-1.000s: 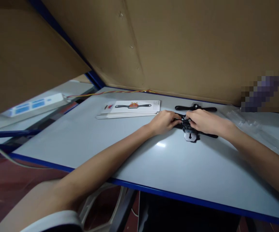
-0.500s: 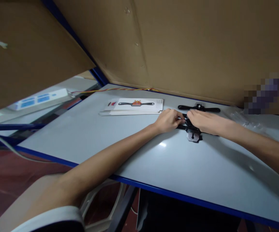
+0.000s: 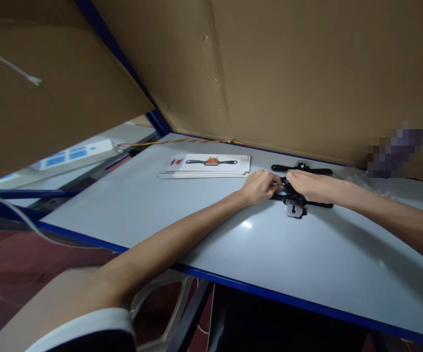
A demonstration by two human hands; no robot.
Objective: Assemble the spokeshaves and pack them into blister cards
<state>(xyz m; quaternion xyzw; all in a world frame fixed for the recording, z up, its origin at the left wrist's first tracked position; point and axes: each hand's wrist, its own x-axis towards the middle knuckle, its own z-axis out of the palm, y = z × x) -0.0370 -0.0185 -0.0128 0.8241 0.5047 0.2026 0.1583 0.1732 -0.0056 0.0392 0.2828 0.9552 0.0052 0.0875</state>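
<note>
— two hands on one tool? what are they holding?

— both meet on a black metal spokeshave with two thin side handles (image 3: 294, 199), lying flat on the pale grey surface (image 3: 233, 244), toward its far side. the left hand (image 3: 261, 186) has its fingers curled in on the left handle and middle; the right hand (image 3: 312, 186) lies over the body, fingers closed about it. a silvery blade plate (image 3: 293, 209) pokes out toward the near edge.

— how would it handle?

— i judge it stiff and fairly heavy for its size, cast metal, not fragile. the blade edge could bite, so the slim handles on either side are the places to grip.

— anything else close by?

— a second black spokeshave (image 3: 301, 169) lies just behind, apart from the hands. left of it sits a stack of white printed packaging cards (image 3: 207, 165) showing a picture of the tool; the print is too small to read. crinkled clear plastic (image 3: 365, 180) lies to the right.
</note>
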